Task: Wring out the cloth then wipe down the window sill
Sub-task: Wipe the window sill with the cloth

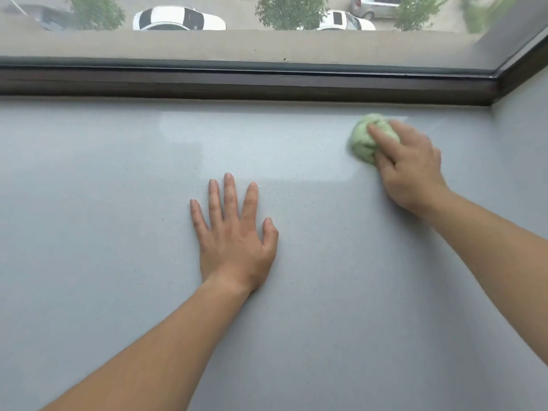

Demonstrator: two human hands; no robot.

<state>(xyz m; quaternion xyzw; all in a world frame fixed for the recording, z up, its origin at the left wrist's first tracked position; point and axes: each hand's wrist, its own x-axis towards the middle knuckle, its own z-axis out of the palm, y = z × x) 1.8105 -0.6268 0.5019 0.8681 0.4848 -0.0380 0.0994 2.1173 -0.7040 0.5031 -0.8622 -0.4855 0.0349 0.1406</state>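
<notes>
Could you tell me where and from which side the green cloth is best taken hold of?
Grip the bunched top of the cloth from above, palm down, as the right hand does: it lies wadded in a ball on the flat sill.

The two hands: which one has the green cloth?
The right hand, near the corner of the window frame, grips the bunched green cloth against the sill. The left hand lies flat with fingers spread on the sill, holding nothing.
</notes>
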